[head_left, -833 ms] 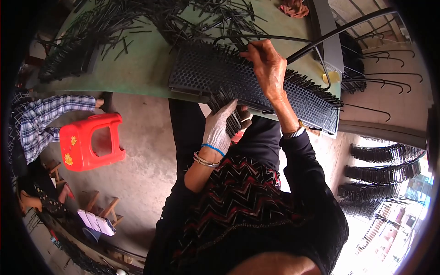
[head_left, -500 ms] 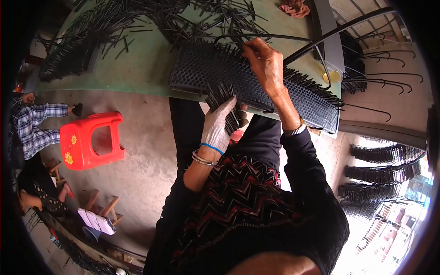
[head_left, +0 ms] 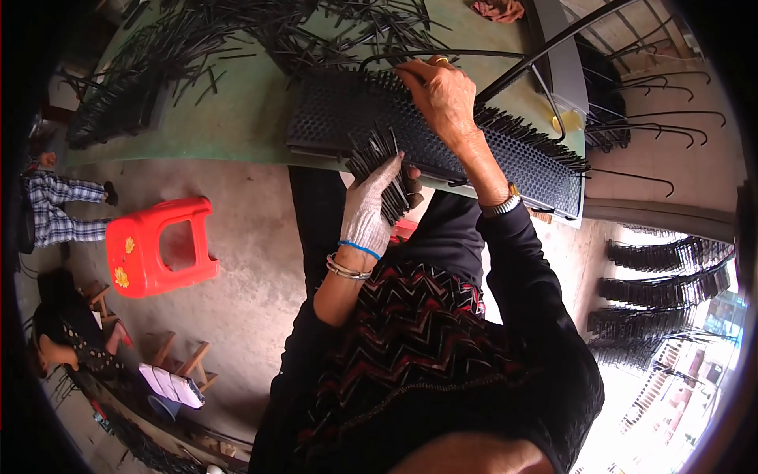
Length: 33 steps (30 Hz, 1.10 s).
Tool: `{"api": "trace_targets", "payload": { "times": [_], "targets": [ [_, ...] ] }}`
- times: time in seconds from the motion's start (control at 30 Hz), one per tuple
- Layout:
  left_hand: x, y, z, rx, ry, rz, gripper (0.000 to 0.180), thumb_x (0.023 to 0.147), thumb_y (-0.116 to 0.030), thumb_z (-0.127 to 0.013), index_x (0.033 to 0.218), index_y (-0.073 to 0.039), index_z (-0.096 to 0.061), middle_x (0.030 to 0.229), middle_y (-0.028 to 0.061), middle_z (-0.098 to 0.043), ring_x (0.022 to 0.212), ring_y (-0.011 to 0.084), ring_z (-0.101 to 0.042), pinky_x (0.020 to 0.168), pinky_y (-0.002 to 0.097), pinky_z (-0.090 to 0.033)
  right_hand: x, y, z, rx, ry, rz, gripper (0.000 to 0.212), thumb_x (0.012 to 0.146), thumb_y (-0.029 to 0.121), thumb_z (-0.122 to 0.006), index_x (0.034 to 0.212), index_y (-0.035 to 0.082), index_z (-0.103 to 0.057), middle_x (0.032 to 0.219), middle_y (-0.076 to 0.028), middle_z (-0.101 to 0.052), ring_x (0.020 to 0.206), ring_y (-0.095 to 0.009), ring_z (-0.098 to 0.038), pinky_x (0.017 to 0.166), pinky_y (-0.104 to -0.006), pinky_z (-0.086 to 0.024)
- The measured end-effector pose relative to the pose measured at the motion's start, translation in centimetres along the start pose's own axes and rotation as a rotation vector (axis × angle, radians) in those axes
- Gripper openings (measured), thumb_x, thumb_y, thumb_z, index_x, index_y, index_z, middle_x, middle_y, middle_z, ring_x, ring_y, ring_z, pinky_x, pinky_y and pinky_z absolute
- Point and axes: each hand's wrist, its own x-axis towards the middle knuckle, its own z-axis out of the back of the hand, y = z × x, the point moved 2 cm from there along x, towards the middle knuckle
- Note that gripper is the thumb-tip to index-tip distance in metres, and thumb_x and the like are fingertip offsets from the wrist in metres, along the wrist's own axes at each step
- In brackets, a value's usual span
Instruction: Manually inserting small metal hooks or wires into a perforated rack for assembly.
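Note:
In my left hand (head_left: 368, 213), which wears a white knit glove, is a bundle of short thin black sticks (head_left: 377, 158), their ends fanned out. Just beyond it lies a long dark panel (head_left: 545, 175) full of small holes, resting along the table's near edge. A row of black sticks (head_left: 521, 130) stands up along its far side. My bare right hand (head_left: 448, 99) is closed in a pinch above that row. What its fingertips hold, if anything, is hidden.
Loose black sticks (head_left: 347, 35) are heaped across the green table (head_left: 237, 130). A bent black metal rod (head_left: 545, 55) crosses over the panel. A red stool (head_left: 130, 253) stands on the floor at left; another person's checked trouser legs (head_left: 67, 197) are beyond it. Hooked rods (head_left: 663, 118) project at right.
My right hand has moved slightly left and away from me along the row of sticks. The left hand keeps its bundle nearly in place. The view has shifted a little.

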Motion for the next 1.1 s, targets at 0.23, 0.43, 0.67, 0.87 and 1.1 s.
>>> {"api": "trace_targets", "payload": {
  "times": [0.23, 0.43, 0.67, 0.87, 1.1],
  "targets": [
    [-0.2, -0.9, -0.1, 0.073, -0.005, -0.014, 0.019, 0.093, -0.018, -0.063, 0.106, -0.004, -0.064, 0.084, 0.0114, -0.068, 0.066, 0.0213, -0.067, 0.056, 0.0318, -0.054, -1.6, 1.9, 2.9, 0.346, 0.138, -0.141, 0.024, 0.089, 0.026, -0.069, 0.104, 0.008, -0.072, 0.073, -0.008, -0.06, 0.066, -0.018, -0.06, 0.061, -0.0299, -0.048],
    [-0.7, -1.2, -1.2, 0.118, -0.01, -0.018, 0.02, 0.092, -0.016, -0.064, 0.107, -0.003, -0.065, 0.086, 0.0107, -0.069, 0.069, 0.0211, -0.069, 0.056, 0.0315, -0.057, -3.6, 2.0, 3.5, 0.787, 0.631, -0.317, 0.022, 0.091, 0.014, -0.063, 0.105, -0.003, -0.065, 0.079, -0.008, -0.067, 0.067, -0.012, -0.061, 0.06, -0.0289, -0.051],
    [-0.6, -1.4, -1.5, 0.067, -0.038, -0.008, 0.022, 0.091, -0.014, -0.065, 0.108, -0.001, -0.065, 0.089, 0.011, -0.069, 0.075, 0.0225, -0.07, 0.058, 0.0327, -0.059, -4.0, 1.0, 3.3, 1.089, 0.654, -0.512, 0.016, 0.094, 0.012, -0.061, 0.098, -0.004, -0.061, 0.074, -0.005, -0.063, 0.066, -0.01, -0.061, 0.061, -0.025, -0.052],
    [-0.1, -1.8, -0.3, 0.142, 0.026, 0.035, 0.027, 0.094, -0.02, -0.061, 0.117, -0.005, -0.062, 0.099, 0.0107, -0.069, 0.088, 0.0237, -0.069, 0.072, 0.0372, -0.057, -3.4, 0.9, 4.1, 1.074, 0.543, -0.484, 0.014, 0.095, 0.01, -0.061, 0.096, -0.003, -0.061, 0.076, -0.005, -0.065, 0.07, -0.012, -0.066, 0.065, -0.0244, -0.054],
    [0.6, -1.1, 0.0, -0.003, -0.001, 0.068, 0.018, 0.093, -0.02, -0.063, 0.106, -0.006, -0.062, 0.096, 0.011, -0.068, 0.087, 0.0255, -0.069, 0.067, 0.0392, -0.059, -1.3, 0.4, 4.7, 0.706, -0.016, -0.381, 0.012, 0.095, 0.008, -0.06, 0.099, -0.003, -0.061, 0.082, -0.006, -0.067, 0.077, -0.012, -0.069, 0.065, -0.0227, -0.053]
  ]
}}
